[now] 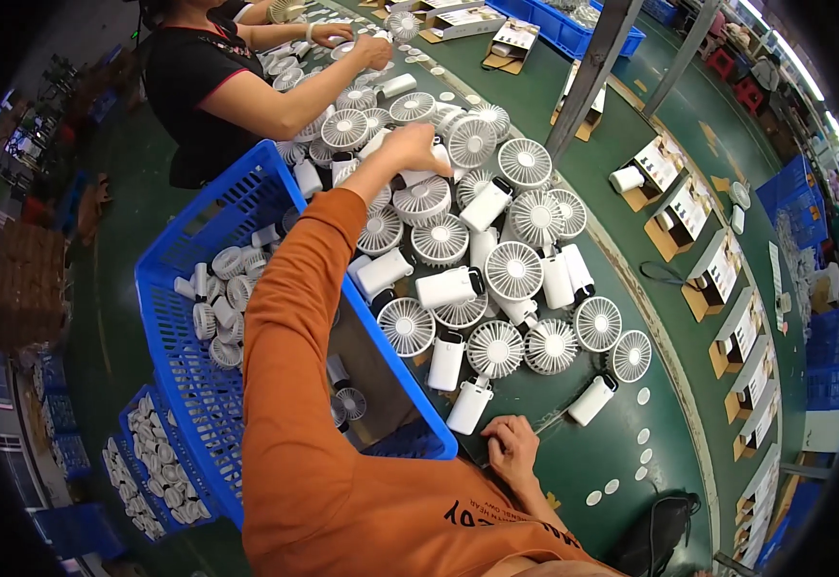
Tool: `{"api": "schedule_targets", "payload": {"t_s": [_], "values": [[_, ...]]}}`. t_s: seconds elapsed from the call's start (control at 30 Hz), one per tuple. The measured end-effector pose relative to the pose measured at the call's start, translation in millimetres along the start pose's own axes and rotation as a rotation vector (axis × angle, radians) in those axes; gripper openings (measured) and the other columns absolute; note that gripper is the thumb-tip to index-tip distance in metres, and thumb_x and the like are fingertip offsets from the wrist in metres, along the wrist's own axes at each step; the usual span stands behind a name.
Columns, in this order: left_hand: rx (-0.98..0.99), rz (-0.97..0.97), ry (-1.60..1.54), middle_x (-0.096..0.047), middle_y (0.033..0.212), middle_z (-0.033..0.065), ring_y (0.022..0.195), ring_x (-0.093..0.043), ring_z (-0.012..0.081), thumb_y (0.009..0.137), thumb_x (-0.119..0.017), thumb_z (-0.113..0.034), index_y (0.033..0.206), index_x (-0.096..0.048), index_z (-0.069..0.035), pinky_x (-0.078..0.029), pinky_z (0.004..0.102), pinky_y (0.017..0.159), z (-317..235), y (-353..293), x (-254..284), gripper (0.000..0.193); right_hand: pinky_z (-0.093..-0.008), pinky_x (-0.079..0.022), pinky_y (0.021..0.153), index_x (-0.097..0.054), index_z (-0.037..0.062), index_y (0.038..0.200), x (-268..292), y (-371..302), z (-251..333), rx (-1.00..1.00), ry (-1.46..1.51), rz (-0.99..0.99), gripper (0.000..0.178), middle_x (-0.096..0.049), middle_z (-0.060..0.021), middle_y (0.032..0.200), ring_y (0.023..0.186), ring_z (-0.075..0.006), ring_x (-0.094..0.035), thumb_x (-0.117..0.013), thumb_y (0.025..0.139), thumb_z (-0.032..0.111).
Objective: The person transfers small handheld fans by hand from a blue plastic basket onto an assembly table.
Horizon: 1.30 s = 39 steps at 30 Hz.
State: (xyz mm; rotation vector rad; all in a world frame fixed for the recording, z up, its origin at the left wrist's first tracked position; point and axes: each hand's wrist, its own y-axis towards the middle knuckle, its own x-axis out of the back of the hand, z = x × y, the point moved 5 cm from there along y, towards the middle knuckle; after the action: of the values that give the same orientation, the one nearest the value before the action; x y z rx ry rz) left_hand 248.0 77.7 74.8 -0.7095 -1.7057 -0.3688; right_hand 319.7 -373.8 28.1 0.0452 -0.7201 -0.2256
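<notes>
The person's left hand (410, 144), at the end of a long orange sleeve (294, 317), reaches far up the dark green work table (573, 452) and lies on a heap of small white plastic handheld fans (496, 279) with round ribbed heads and stubby handles; its fingers are curled down around the white handle of one fan (419, 176) near the top of the heap, though whether they fully clamp it cannot be told. The right hand (513, 450) rests low on the table just below the heap, fingers bent together and loosely closed on nothing, beside the nearest white fan handle (469, 404). To the left, touching the table's edge, stands a large blue plastic lattice crate (188, 288) with more white fans in it, and a second blue crate (145, 462) of the same parts sits lower on the floor. Along the right side of the table runs a row of open brown cardboard boxes (717, 274) with white printed cards standing in them. Small white round discs (642, 396) lie scattered near the right edge. At the top, another person in a black top (198, 87) works with both hands among the same fans, and a blue tray (563, 24) with flat white-and-brown packages beside it lies beyond.
</notes>
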Motion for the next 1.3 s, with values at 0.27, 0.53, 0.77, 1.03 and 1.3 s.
{"api": "schedule_targets", "payload": {"t_s": [0.27,0.53,0.77,1.03,1.3], "values": [[0.196,-0.262,-0.079,-0.062,0.08,0.0215,0.072,-0.059,0.0279,0.071,-0.06,-0.032,0.079,-0.062,0.003,-0.045,0.0395,0.066,95.3,32.5,-8.0,0.036,-0.0314,-0.044,0.052,-0.057,0.0086,0.07,8.2,1.1,-9.1,-0.005,-0.002,0.051,0.012,-0.056,-0.0018,0.079,0.066,-0.0209,-0.052,-0.057,0.061,0.0],[0.215,0.044,-0.129,-0.059,0.057,0.0125,0.056,-0.054,0.0149,0.061,-0.071,-0.035,0.066,-0.061,0.006,-0.042,0.0334,0.052,163.6,80.9,-31.0,0.042,-0.0289,-0.045,0.058,-0.056,0.0008,0.071,69.5,20.8,-27.1,-0.037,0.294,-0.221,0.013,-0.055,-0.0081,0.079,0.068,-0.0214,-0.056,-0.051,0.063,-0.008],[0.013,-0.58,-0.085,-0.055,0.076,0.0136,0.069,-0.053,0.0267,0.069,-0.069,-0.023,0.088,-0.05,0.002,-0.043,0.0378,0.068,117.6,30.7,4.4,0.037,-0.0272,-0.045,0.062,-0.058,0.0004,0.072,115.5,17.7,-50.7,-0.108,0.202,-0.381,0.014,-0.057,-0.0084,0.079,0.07,-0.0208,-0.057,-0.05,0.064,-0.008],[0.293,-0.51,-1.244,-0.063,0.084,0.0099,0.07,-0.061,0.0186,0.086,-0.053,-0.021,0.094,-0.059,0.003,-0.05,0.032,0.065,15.1,-91.9,21.6,0.026,-0.0261,-0.044,0.064,-0.058,-0.0008,0.073,105.4,8.8,-44.2,-0.165,0.307,-0.27,0.016,-0.057,-0.0109,0.077,0.07,-0.0189,-0.055,-0.049,0.065,-0.012],[0.132,-0.368,-1.973,-0.055,0.108,0.0224,0.094,-0.059,0.0273,0.087,-0.046,-0.014,0.111,-0.044,0.012,-0.048,0.036,0.085,-63.3,-237.3,-28.6,0.035,-0.0226,-0.04,0.053,-0.059,0.0001,0.074,31.3,2.0,8.6,0.066,0.357,0.052,0.02,-0.057,-0.0083,0.079,0.062,-0.015,-0.053,-0.049,0.063,-0.012]]}}
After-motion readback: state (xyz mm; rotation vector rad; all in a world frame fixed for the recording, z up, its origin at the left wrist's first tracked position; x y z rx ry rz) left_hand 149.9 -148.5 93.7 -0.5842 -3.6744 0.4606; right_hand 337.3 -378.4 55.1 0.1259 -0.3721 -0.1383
